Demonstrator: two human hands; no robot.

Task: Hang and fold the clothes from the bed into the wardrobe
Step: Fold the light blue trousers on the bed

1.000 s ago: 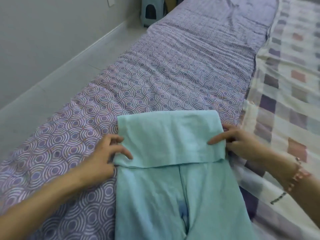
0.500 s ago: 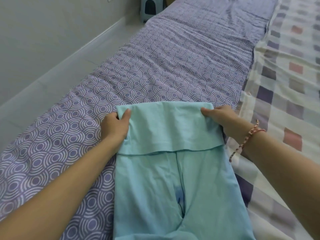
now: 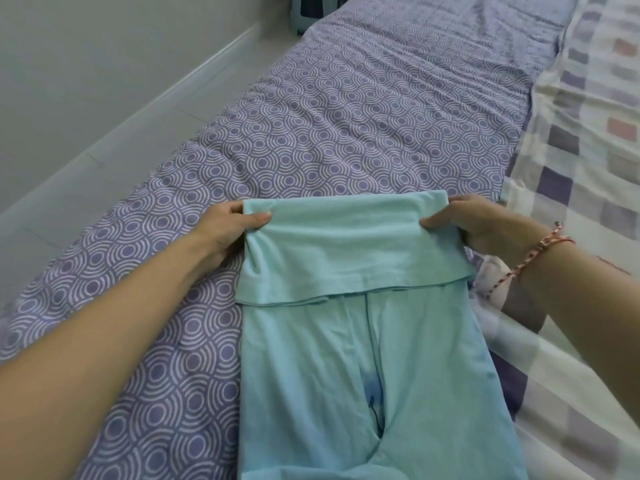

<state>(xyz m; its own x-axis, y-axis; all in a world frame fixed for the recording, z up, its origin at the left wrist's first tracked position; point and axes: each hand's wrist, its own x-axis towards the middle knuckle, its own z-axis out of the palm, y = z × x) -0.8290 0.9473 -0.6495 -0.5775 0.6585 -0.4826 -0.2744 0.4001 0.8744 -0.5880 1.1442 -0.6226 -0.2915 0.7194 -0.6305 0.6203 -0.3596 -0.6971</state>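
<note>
A pair of light teal trousers (image 3: 349, 341) lies flat on the bed, its far end folded back over itself into a band. My left hand (image 3: 230, 226) pinches the far left corner of that folded band, thumb on top. On the opposite side, my right hand (image 3: 474, 221) grips the far right corner the same way; a red cord bracelet sits on that wrist. The folded edge is raised slightly off the bed between both hands. The trousers' near end runs out of view at the bottom.
The trousers rest on a purple quilt (image 3: 346, 133) with white ring patterns. A checked sheet (image 3: 581, 140) covers the bed to the right. A grey floor (image 3: 104, 133) and wall run along the left. A small stool (image 3: 308, 12) stands at the far end.
Both hands slid from the sides of the folded band up to its far corners and took hold of them. The far edge has lifted a little.
</note>
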